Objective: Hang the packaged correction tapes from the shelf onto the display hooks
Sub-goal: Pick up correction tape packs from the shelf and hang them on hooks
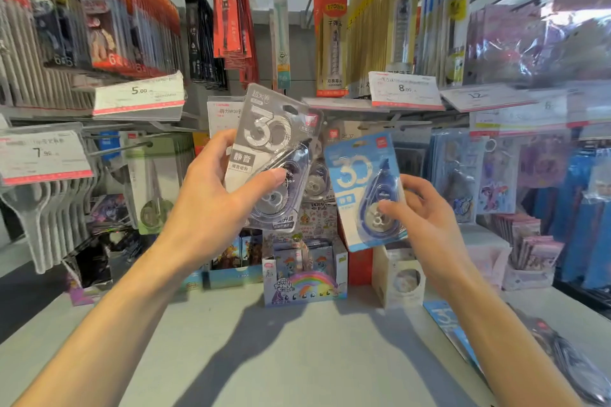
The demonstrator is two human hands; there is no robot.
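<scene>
Crowded hook racks (139, 145) behind, my left hand (211, 205) pinches the grey correction tape pack (271, 158), my right hand (420, 221) pinches the blue correction tape pack (363, 188); juggling both, I could miss the hang hole and drop one onto the shelf (264, 357).

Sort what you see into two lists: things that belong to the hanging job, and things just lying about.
Job: grey tape pack in left hand; blue tape pack in right hand; spare packs on shelf; hooks.

Lying about: pony box; scissors; price tags.
</scene>
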